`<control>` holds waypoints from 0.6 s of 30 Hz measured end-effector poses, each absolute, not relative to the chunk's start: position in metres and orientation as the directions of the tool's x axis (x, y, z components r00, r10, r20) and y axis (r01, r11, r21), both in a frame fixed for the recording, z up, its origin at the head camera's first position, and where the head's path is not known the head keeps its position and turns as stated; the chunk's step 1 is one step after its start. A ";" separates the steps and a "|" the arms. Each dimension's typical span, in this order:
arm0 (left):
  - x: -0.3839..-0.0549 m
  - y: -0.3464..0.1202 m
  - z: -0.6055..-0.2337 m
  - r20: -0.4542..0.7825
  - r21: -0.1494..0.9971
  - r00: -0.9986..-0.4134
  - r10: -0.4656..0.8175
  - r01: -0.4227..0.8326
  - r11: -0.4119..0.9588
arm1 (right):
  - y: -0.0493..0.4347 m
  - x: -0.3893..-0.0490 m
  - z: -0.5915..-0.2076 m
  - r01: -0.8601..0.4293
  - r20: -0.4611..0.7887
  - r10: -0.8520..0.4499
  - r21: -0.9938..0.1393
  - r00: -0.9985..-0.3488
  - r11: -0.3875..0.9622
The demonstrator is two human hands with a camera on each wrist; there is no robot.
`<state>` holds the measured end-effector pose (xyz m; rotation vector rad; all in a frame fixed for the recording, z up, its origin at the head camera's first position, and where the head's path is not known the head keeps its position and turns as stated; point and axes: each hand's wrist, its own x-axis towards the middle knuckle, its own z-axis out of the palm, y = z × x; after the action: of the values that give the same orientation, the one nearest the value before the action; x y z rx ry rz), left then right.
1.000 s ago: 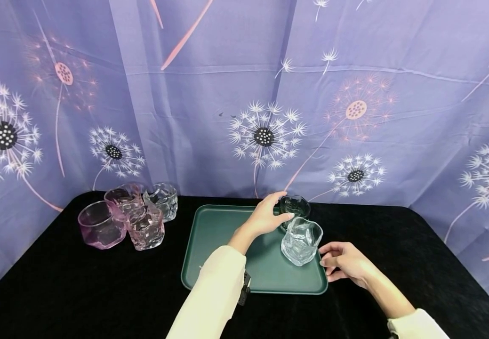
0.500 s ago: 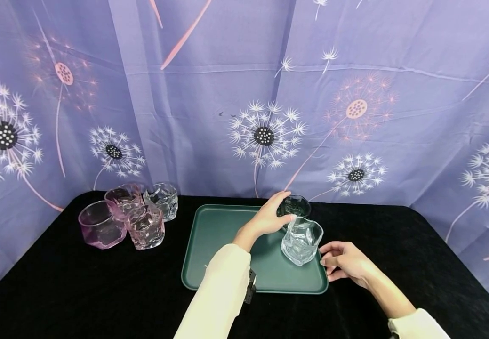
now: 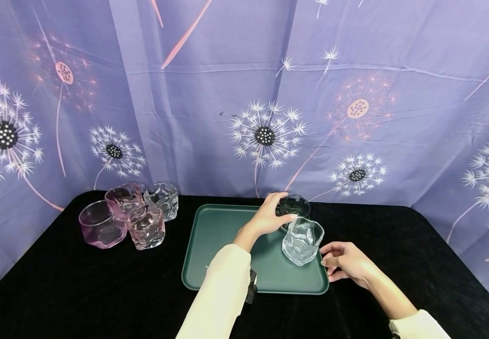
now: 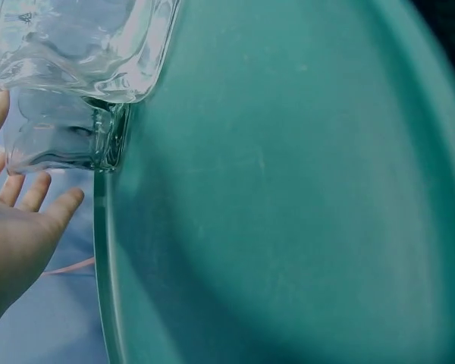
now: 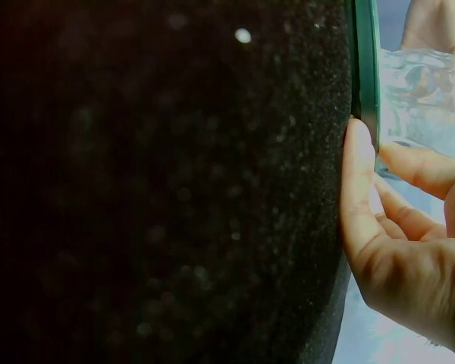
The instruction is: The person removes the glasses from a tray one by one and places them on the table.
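Observation:
A green tray (image 3: 227, 263) lies on the black cloth. At its right side stands a clear wavy glass (image 3: 301, 242), with a dark smoky glass (image 3: 296, 207) behind it at the back right corner. My left hand (image 3: 265, 217) is beside the smoky glass, on its left. In the left wrist view its fingers (image 4: 67, 203) are spread and lightly bent by that glass; whether they touch it I cannot tell. My right hand (image 3: 343, 262) pinches the tray's right edge, thumb above and a finger beneath in the right wrist view.
At the left of the black-covered table (image 3: 100, 292) several glasses stand close together: a purple-tinted glass (image 3: 102, 226), pink glasses (image 3: 147, 228) and a clear glass (image 3: 164, 202). A purple dandelion-print curtain (image 3: 202, 117) hangs right behind the table.
My left hand shifts slightly right toward the smoky glass, then barely back to the left. The right hand keeps its hold on the tray edge; the glasses stay about where they were.

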<state>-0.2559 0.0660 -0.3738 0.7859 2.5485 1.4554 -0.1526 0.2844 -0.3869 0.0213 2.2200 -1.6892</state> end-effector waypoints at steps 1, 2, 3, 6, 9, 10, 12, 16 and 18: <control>-0.256 0.066 -0.374 0.158 0.832 -0.864 0.477 0.377 0.408 | 0.285 -0.153 -0.387 0.221 -0.283 -0.198 -0.932 -0.938 0.288; -0.256 0.066 -0.375 0.158 0.836 -0.867 0.473 0.372 0.403 | 0.285 -0.152 -0.387 0.221 -0.283 -0.199 -0.932 -0.938 0.287; -0.256 0.066 -0.376 0.159 0.838 -0.869 0.469 0.370 0.402 | 0.285 -0.153 -0.387 0.220 -0.283 -0.201 -0.933 -0.938 0.286; -0.257 0.066 -0.377 0.154 0.844 -0.875 0.460 0.358 0.399 | 0.285 -0.153 -0.387 0.220 -0.283 -0.206 -0.934 -0.937 0.283; -0.258 0.065 -0.378 0.154 0.840 -0.877 0.456 0.359 0.406 | 0.286 -0.153 -0.387 0.218 -0.281 -0.213 -0.935 -0.936 0.280; -0.258 0.065 -0.378 0.151 0.839 -0.877 0.456 0.357 0.410 | 0.286 -0.153 -0.387 0.216 -0.280 -0.215 -0.936 -0.936 0.279; -0.258 0.065 -0.377 0.144 0.835 -0.878 0.456 0.355 0.421 | 0.286 -0.153 -0.387 0.213 -0.277 -0.220 -0.937 -0.935 0.276; -0.257 0.063 -0.373 0.133 0.834 -0.876 0.464 0.352 0.425 | 0.287 -0.152 -0.387 0.210 -0.275 -0.223 -0.938 -0.935 0.276; -0.257 0.063 -0.371 0.135 0.832 -0.870 0.474 0.359 0.422 | 0.286 -0.152 -0.387 0.211 -0.275 -0.218 -0.937 -0.936 0.279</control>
<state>-0.2566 0.0628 -0.3706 0.7496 2.5453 1.4440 -0.1523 0.2865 -0.3866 -0.0071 2.2040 -1.6982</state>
